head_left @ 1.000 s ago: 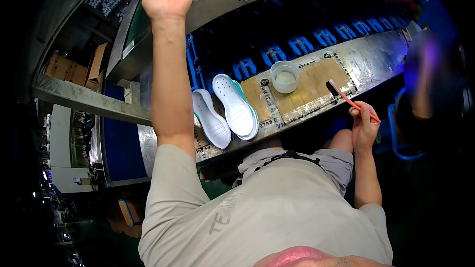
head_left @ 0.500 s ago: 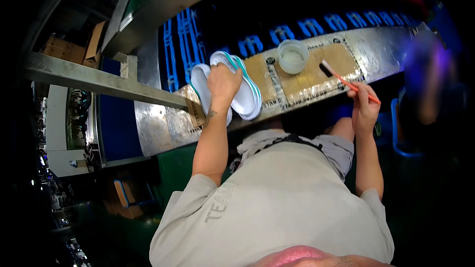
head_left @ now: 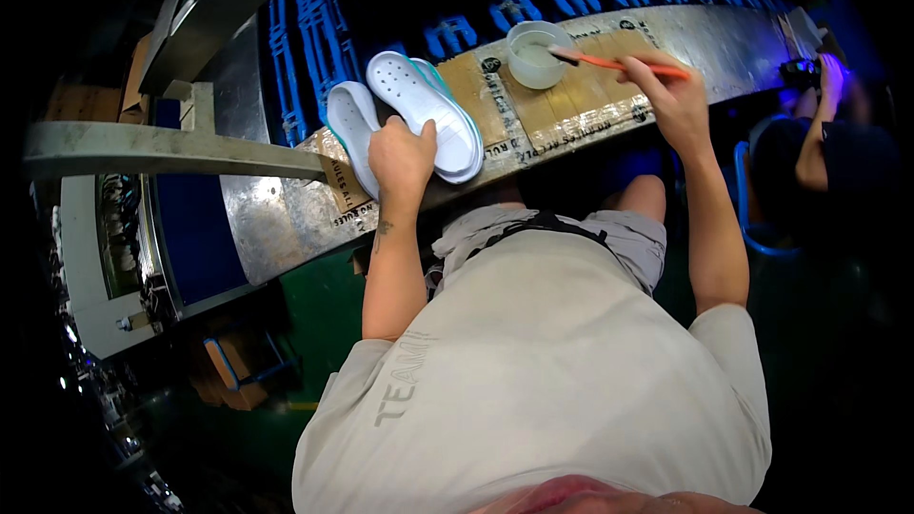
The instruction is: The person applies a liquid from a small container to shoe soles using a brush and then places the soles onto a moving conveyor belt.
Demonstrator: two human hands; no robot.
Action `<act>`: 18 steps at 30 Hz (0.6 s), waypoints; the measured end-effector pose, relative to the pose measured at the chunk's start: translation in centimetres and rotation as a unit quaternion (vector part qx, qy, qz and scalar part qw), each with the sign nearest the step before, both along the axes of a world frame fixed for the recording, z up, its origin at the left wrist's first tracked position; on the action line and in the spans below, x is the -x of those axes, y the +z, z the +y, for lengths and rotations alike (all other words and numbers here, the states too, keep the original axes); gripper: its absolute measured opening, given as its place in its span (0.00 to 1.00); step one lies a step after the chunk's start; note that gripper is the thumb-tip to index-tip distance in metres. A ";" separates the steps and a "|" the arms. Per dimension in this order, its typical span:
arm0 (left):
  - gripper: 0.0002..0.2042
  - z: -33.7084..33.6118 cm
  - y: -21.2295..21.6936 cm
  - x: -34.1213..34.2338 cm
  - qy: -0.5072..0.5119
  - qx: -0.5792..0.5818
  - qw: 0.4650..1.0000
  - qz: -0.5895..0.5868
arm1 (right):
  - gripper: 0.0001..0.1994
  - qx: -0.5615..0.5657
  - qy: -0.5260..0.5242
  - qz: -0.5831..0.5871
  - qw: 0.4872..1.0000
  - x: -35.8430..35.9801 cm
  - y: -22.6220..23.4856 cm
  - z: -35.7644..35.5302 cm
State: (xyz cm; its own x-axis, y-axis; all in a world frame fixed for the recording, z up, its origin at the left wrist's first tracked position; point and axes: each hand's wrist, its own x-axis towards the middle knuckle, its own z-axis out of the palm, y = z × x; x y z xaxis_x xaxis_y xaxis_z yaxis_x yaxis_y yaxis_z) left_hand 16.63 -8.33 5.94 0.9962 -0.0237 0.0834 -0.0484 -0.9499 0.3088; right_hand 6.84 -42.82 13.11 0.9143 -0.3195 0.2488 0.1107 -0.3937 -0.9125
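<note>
My right hand [head_left: 671, 100] is closed around a brush [head_left: 628, 65] with an orange handle. Its dark tip is at the right rim of a translucent plastic cup [head_left: 539, 55], which holds pale contents. On the bench, two white shoe soles with teal edges and small holes at the far end lie side by side. My left hand [head_left: 402, 160] is curled over the near part of the left shoe sole [head_left: 354, 124], its fingertips partly hidden. The thumb points toward the right shoe sole [head_left: 433, 114], which lies tilted just beside the hand.
Cardboard sheets [head_left: 605, 100] are taped onto the metal bench [head_left: 257, 219]. A metal bar [head_left: 171, 149] crosses at the left. Blue holders [head_left: 517, 11] line the dark space behind. Another person [head_left: 824, 128] sits at the far right, near a blue chair frame [head_left: 745, 200].
My right hand has brought the brush leftward and away from me, to the cup. My left hand has shifted off the soles' middle toward the left one's near end. The view has shifted somewhat.
</note>
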 end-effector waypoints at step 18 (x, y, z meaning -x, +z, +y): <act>0.34 2.8 -1.5 2.7 -0.051 0.880 0.310 0.356 | 0.13 0.242 0.037 0.055 0.968 -6.7 0.7 2.1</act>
State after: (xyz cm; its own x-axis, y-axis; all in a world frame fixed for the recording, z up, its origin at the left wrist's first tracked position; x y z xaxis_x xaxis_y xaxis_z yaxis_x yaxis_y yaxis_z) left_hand 13.96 -5.53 4.45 0.7786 -0.6001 -0.1836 0.6251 0.7158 0.3114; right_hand 13.49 -40.75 13.85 0.9593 -0.1229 0.2541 0.0679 -0.7734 -0.6302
